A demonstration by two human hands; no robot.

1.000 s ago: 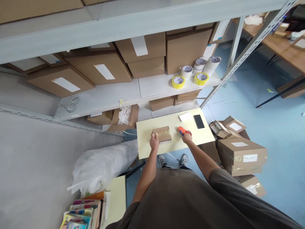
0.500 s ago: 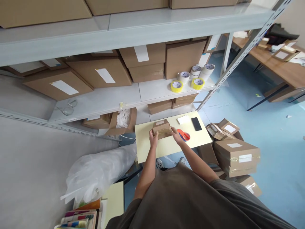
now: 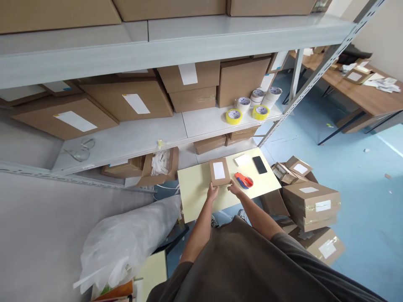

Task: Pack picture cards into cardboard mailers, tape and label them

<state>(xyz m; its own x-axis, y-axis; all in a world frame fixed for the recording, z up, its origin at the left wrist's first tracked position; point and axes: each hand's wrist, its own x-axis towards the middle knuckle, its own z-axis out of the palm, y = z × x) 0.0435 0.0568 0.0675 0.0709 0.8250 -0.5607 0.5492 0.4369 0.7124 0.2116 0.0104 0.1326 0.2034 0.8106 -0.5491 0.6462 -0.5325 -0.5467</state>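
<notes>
Brown box [image 3: 220, 171] meets left hand [image 3: 213, 192] and right hand [image 3: 234, 188] at near corners, grip unclear.

Small brown cardboard box [image 3: 220, 172], label side up

The box is closed, its top looking flat and whole. A plain white label [image 3: 219, 170], upright and rectangular, covers much of that face. The box sits squarely around the middle of the pale yellow table [image 3: 192, 191], towards the far edge; whether its underside touches the tabletop is hard to tell.

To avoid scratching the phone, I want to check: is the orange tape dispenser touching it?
Apart. The head view shows a strip of pale table between the tape dispenser and the phone.
</notes>
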